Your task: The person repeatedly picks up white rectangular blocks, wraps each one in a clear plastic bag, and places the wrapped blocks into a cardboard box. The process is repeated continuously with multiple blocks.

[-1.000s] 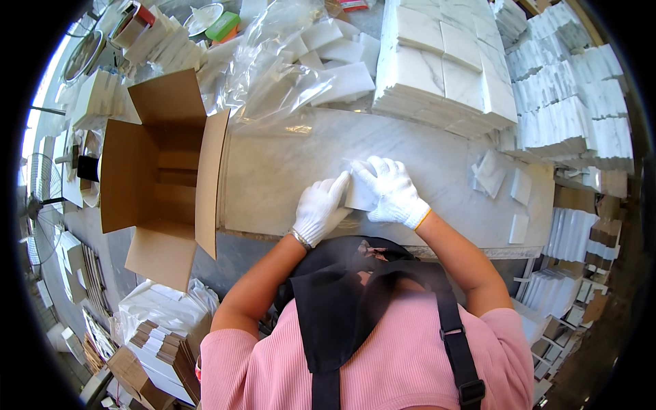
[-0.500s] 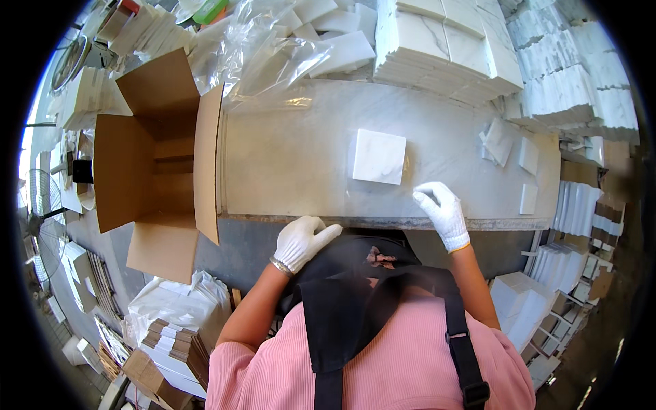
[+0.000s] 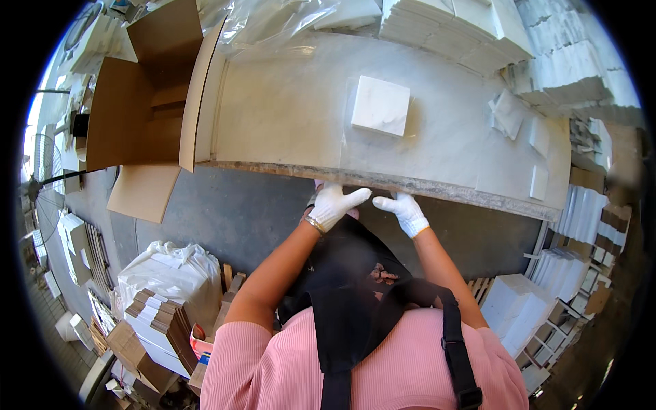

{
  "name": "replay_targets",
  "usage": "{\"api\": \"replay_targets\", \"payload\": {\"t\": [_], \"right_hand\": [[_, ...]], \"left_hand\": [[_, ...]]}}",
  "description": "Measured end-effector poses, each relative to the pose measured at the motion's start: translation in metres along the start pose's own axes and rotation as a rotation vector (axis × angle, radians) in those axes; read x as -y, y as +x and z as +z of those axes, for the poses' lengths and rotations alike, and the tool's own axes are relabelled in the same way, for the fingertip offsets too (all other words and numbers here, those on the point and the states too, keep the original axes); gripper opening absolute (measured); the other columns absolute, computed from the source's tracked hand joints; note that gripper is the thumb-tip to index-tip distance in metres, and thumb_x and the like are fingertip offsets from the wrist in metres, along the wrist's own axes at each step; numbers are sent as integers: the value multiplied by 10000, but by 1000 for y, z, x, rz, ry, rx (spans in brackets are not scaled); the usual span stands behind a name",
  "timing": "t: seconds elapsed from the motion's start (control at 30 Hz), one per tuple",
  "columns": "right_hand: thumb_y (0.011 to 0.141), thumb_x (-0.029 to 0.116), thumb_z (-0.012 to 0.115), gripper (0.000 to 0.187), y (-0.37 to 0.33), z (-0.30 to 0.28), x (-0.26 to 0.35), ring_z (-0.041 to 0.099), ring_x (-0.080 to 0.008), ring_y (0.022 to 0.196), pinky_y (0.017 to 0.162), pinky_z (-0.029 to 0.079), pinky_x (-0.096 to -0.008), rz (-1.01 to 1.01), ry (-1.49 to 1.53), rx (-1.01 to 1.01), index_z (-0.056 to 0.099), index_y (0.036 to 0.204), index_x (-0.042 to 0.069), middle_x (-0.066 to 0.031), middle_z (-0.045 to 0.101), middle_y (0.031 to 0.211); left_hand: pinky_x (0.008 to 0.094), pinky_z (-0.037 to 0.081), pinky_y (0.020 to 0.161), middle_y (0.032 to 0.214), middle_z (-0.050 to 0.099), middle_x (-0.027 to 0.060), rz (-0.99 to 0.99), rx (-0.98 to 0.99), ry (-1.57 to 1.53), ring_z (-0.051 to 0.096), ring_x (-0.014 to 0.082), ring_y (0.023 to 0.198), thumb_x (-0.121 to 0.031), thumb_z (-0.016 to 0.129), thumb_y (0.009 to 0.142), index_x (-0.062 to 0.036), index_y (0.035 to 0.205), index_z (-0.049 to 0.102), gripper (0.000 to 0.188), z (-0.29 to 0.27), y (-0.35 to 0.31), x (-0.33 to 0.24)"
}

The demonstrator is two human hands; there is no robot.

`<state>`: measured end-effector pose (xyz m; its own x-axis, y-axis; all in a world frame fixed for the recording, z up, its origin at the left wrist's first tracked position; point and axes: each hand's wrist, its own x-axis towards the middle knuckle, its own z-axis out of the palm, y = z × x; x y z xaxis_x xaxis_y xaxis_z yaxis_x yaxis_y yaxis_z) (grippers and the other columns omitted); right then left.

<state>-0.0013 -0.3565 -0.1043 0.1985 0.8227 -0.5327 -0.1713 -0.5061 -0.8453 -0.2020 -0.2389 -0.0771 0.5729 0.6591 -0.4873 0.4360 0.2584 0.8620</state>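
Observation:
My left hand (image 3: pixel 337 205), in a white glove, is at the front edge of the worktable (image 3: pixel 273 130), its thumb stretched to the right. Close beside it, my gloved right hand (image 3: pixel 407 213) points its thumb left. The two thumbs nearly meet, with a small gap between. Both hands look open and hold nothing visible; the fingertips are partly hidden at or below the table edge. Beyond them on the tabletop lies a square white marble tile block (image 3: pixel 381 106), untouched. It rests on what looks like a clear plastic sheet.
An open cardboard box (image 3: pixel 137 113) stands at the table's left end. Clear plastic film (image 3: pixel 273 24) and stacked marble tiles (image 3: pixel 437 31) line the back. Loose tile pieces (image 3: pixel 507 115) lie at the right. Behind my left arm is a plastic-covered stack (image 3: pixel 167 273).
Both hands have come together at the table's front edge; the right one left the spot near the tile block. The view has shifted, showing more floor below the table.

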Motion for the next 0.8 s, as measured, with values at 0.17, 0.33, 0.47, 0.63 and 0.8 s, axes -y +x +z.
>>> {"api": "replay_targets", "payload": {"t": [0.17,0.33,0.47,0.63,0.8], "right_hand": [[839,317,848,354,0,17,9,687,-164,1032,957,502,-296,155,-34,96,772,990,6,-93,754,1134],[825,338,848,347,-37,20,-3,624,-271,1215,1049,454,-384,-74,-208,77,740,812,8,-207,624,1398],[830,328,842,354,-56,26,-18,657,-233,1134,982,499,-365,-81,-149,106,718,801,-2,-188,673,1311],[819,122,836,198,-73,36,-15,671,-143,791,733,538,-297,-1,162,95,668,767,29,-117,719,1100],[814,56,818,215,-78,39,-22,627,-117,685,632,505,-275,50,341,86,606,794,89,-11,660,807]], "left_hand": [[284,478,661,857,688,67,-85,-88,-266,628,126,755,-435,763,908,-7,959,724,432,10,-18,44],[243,436,576,831,626,-8,-135,-194,-706,558,69,676,-342,725,952,-75,946,661,274,17,-46,60],[261,490,674,895,658,23,-136,-312,-1049,605,116,792,-277,692,970,-74,1077,616,242,41,-52,35],[359,553,835,1197,668,149,-93,-273,-1100,668,238,995,-249,650,1005,-33,1272,562,355,45,-52,53],[315,542,711,941,701,91,67,-337,-427,656,147,803,-268,740,933,23,1244,603,447,40,-68,30]]}}
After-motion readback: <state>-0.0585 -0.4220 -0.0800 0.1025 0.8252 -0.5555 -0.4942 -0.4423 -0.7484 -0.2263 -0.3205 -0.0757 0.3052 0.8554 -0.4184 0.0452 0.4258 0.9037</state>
